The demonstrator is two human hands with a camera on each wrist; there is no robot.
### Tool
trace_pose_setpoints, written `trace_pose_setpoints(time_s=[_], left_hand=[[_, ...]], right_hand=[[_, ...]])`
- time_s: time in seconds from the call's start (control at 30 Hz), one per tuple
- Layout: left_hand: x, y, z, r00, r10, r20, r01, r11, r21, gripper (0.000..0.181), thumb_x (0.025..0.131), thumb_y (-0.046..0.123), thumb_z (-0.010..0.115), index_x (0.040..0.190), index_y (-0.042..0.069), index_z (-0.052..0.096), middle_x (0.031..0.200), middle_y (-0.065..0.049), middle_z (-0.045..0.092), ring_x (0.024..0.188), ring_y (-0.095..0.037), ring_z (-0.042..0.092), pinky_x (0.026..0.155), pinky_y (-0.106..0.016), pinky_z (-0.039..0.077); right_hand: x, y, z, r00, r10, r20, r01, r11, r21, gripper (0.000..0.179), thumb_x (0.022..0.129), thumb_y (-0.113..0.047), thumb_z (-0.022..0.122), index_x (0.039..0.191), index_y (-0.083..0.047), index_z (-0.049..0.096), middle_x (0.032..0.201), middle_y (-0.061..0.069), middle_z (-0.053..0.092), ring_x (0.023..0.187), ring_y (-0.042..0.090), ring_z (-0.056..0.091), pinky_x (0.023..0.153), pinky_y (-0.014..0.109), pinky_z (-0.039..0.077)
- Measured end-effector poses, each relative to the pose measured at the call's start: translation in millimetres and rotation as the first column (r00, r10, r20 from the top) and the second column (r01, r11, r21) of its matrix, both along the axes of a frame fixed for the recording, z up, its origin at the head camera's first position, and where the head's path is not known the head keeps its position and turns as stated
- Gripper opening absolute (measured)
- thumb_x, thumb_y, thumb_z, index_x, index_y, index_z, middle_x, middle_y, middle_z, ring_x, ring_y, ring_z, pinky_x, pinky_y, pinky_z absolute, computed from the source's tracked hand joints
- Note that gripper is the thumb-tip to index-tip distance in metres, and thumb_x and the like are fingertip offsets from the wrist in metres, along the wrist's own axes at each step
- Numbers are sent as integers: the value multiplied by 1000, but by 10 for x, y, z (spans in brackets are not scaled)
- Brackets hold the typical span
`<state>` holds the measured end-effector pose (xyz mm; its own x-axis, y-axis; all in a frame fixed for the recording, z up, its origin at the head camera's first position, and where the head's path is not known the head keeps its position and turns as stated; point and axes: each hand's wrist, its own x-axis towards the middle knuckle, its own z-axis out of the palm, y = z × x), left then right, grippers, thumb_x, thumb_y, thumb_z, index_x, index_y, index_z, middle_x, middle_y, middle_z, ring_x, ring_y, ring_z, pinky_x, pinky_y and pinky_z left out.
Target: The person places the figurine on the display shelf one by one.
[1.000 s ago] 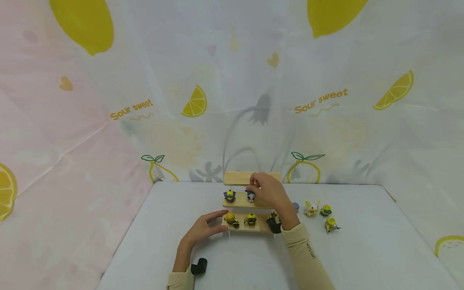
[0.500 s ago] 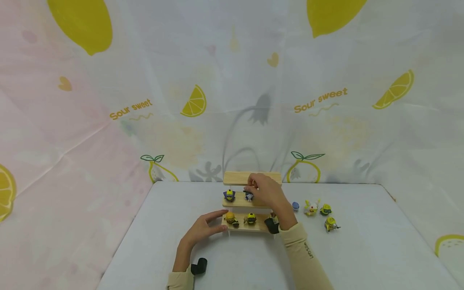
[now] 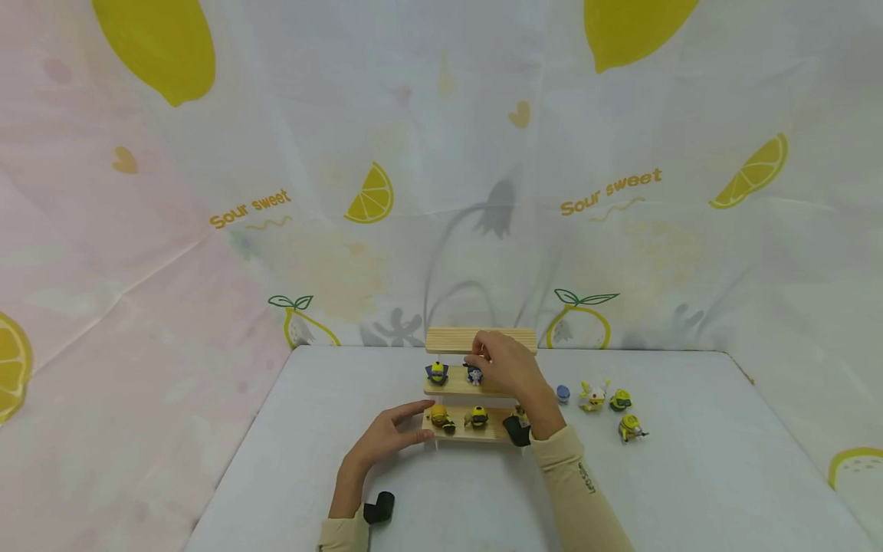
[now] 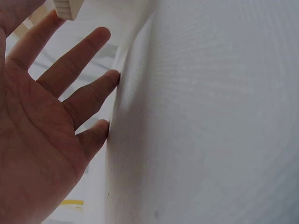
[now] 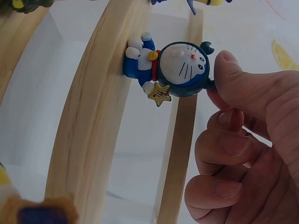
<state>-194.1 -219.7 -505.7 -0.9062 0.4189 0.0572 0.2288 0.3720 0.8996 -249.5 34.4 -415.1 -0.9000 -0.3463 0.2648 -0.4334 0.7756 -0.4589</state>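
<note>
A three-step wooden display stand (image 3: 448,340) stands on the white-covered table. My right hand (image 3: 507,366) pinches the top of a blue-and-white Doraemon figurine (image 5: 182,67) holding a gold star. The figurine sits upright on the middle step, its base against the wood in the right wrist view. To its left on that step is a yellow figurine with a dark blue cape (image 3: 437,373). My left hand (image 3: 386,437) is at the left end of the lowest step, fingers straight and spread. In the left wrist view, its fingertips (image 4: 112,77) reach the white cloth beside the board's end (image 4: 69,8).
On the lowest step stand an orange-topped figurine (image 3: 439,416) and a yellow one (image 3: 477,417); another is partly behind my right wrist. Right of the stand lie a small blue piece (image 3: 562,393), a white-and-yellow figurine (image 3: 592,396) and two yellow figurines (image 3: 620,399). A lemon-print cloth hangs behind.
My right hand has shifted slightly left with the Doraemon figurine along the middle step, and has hardly moved in the last half second. My left hand has stayed in place.
</note>
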Motion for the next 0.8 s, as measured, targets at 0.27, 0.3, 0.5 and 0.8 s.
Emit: trace_pose_setpoints(time_s=[0.27,0.3,0.5,0.8], left_hand=[[8,-1,35,1000,-6,1,6,1000,-4,54,88,20,76,137,5,58,139,-7,57,139,-34,38,113,-58,28],[5,-2,35,1000,-7,2,7,1000,-7,54,88,20,76,137,5,58,139,-7,57,139,-34,38,113,-57,28],[-72,-3,-119,1000,1,5,-1,1000,-25,56,89,21,76,138,6,57,141,-7,55,140,-35,37,113,-58,27],[-152,-67,-333,1000,26,11,-25,999,-24,57,87,30,78,139,18,59,140,2,56,140,-29,37,113,-56,28]], right_hand=[[30,29,12,1000,-10,18,10,1000,1,16,93,-32,71,94,-17,64,76,-6,52,63,13,46,54,29,39],[32,37,18,1000,-9,21,9,1000,0,16,93,-32,71,94,-17,65,75,-6,51,63,13,46,54,29,39],[65,154,47,999,12,48,-11,1000,-29,19,93,-33,70,101,-16,67,72,-4,48,61,14,42,53,29,34],[100,398,-20,995,88,51,-82,991,-104,23,95,-30,69,108,-11,68,70,-2,44,56,12,36,52,29,31]])
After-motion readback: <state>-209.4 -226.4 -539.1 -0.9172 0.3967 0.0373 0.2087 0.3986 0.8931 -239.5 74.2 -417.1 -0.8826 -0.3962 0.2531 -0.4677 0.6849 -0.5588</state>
